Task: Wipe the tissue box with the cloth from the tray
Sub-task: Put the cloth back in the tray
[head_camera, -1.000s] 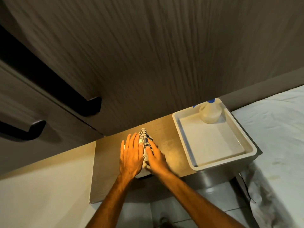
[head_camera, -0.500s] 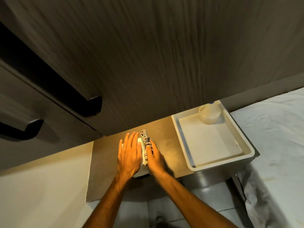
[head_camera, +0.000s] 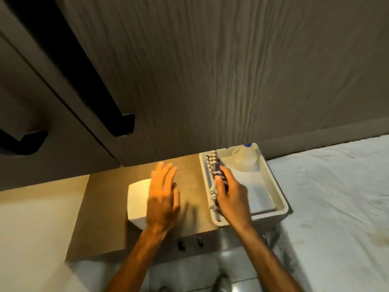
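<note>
Head view. Take the tray [head_camera: 281, 199] as your reference point. It is a shallow white tray sitting at the right end of the wooden surface [head_camera: 101, 218], with its far end close to the grey wall panel [head_camera: 231, 70].

Your right hand [head_camera: 232, 198] is over the tray's left rim. Its fingers [head_camera: 223, 175] are closed on the cloth [head_camera: 213, 165], a checked blue-and-white cloth that lies lengthwise along the inside of the tray's left wall. The far end of the cloth reaches toward the tray's far left corner; the near end hangs bunched under your palm.

A pale, rounded bottle [head_camera: 245, 158] with a blue cap lies in the tray's far right corner, just beside the cloth but not touching it.

The tissue box [head_camera: 137, 199] is a white box standing on the surface to the left of the tray, well apart from it. Your left hand [head_camera: 163, 199] covers the right side of the box. Its fingers [head_camera: 166, 173] are spread flat and open, pointing toward the wall; motion blur prevents telling whether the palm presses on the box or hovers above it.

To the right of the tray lies a bed [head_camera: 336, 197] with a white sheet. Left of the wall panel, a cabinet carries dark handles [head_camera: 124, 125].
</note>
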Demonstrator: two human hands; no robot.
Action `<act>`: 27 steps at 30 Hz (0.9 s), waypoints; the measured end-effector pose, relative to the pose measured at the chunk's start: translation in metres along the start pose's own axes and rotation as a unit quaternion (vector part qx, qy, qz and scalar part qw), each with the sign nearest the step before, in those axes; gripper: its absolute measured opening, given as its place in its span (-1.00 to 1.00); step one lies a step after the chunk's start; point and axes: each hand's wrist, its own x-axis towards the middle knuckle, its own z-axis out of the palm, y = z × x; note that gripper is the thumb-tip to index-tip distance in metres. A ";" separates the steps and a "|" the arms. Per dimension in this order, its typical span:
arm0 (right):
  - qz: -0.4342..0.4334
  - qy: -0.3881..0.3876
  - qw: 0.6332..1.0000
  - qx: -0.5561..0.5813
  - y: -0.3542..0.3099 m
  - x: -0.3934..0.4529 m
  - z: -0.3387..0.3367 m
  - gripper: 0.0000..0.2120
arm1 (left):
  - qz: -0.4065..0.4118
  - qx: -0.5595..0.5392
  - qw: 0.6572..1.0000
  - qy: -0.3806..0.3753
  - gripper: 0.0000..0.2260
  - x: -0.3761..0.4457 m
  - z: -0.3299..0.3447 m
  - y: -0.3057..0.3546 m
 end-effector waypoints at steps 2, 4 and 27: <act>-0.008 0.006 0.993 -0.119 0.029 0.014 -0.007 -0.63 | 0.005 -0.037 0.999 -0.032 -0.54 -0.009 0.031 0.022; 0.001 -0.032 0.974 -0.226 0.050 0.020 -0.001 -0.61 | -0.054 -0.071 0.994 -0.069 -0.56 -0.019 0.065 0.029; -0.019 -0.231 0.904 -0.359 0.111 0.036 0.025 -0.31 | -0.147 0.147 0.959 -0.194 -0.41 -0.076 0.144 -0.010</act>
